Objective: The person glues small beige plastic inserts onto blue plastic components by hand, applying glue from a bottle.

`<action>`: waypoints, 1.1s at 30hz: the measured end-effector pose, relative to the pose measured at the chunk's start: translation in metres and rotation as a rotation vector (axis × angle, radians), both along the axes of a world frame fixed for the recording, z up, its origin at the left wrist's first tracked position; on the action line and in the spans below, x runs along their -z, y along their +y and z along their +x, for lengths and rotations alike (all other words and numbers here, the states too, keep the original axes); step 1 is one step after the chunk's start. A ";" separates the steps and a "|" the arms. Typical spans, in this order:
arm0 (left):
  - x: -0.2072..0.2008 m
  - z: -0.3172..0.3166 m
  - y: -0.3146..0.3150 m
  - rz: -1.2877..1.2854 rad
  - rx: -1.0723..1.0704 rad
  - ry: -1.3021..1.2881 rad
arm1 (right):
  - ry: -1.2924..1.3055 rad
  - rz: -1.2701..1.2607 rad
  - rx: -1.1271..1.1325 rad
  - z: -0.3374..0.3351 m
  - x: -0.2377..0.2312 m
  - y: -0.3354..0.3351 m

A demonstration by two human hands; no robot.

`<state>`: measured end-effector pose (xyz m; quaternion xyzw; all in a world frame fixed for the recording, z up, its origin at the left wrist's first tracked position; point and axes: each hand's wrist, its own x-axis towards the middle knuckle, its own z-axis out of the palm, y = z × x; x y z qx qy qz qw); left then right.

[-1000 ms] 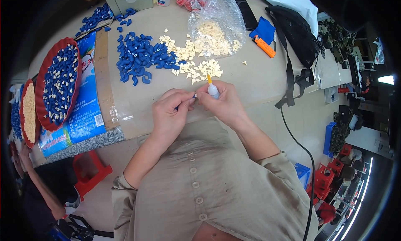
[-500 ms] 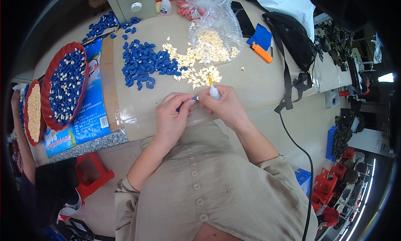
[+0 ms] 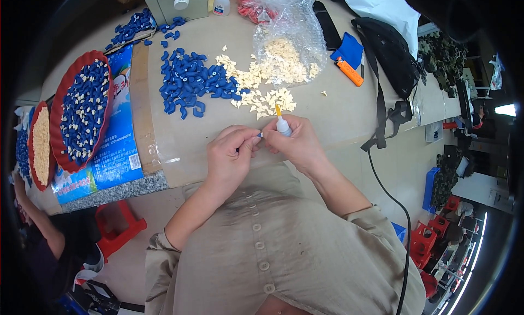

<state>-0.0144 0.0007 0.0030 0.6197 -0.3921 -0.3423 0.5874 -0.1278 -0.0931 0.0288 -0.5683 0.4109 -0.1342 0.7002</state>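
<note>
Near the table's front edge my left hand (image 3: 228, 151) is closed in a pinch on a small blue curved piece (image 3: 259, 134), mostly hidden by the fingers. My right hand (image 3: 300, 148) meets it fingertip to fingertip, wrapped round a small white glue bottle (image 3: 283, 126) with a yellow nozzle tilted up and away. Whether the right fingertips also hold a tiny piece I cannot make out. Just beyond the hands lie loose cream-coloured small pieces (image 3: 267, 101), and to their left a heap of blue curved pieces (image 3: 188, 80).
At left, a red scalloped tray (image 3: 76, 165) holds blue and cream pieces; another red tray (image 3: 37, 178) holds cream ones. Farther back are a clear plastic bag (image 3: 292, 39), a second bottle (image 3: 221, 4), an orange cutter (image 3: 349, 72) and a black bag (image 3: 387, 58). A co-worker's arm (image 3: 46, 228) shows far left.
My hands stay together at nearly the same place, with the fingertips slightly shifted and less of the blue piece showing. The whole view has moved a little. The co-worker's arm at left is lower.
</note>
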 end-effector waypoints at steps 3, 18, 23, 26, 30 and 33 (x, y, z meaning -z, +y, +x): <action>0.000 0.000 -0.001 0.007 -0.012 0.005 | -0.032 0.007 -0.006 0.002 0.001 0.000; -0.019 0.072 0.025 0.174 -0.218 0.511 | -0.360 0.210 0.099 -0.018 -0.002 -0.007; -0.020 0.061 0.010 0.370 -0.376 -0.622 | -0.453 0.265 0.078 -0.016 -0.001 -0.013; -0.020 0.057 0.006 0.395 -0.376 -0.784 | -0.395 0.198 0.091 -0.013 -0.006 -0.009; -0.018 0.054 0.009 0.303 -0.335 -0.766 | -0.403 0.060 0.167 -0.017 0.008 -0.014; -0.016 0.043 0.014 0.220 -0.303 -0.615 | -0.491 0.125 0.241 -0.020 0.008 -0.014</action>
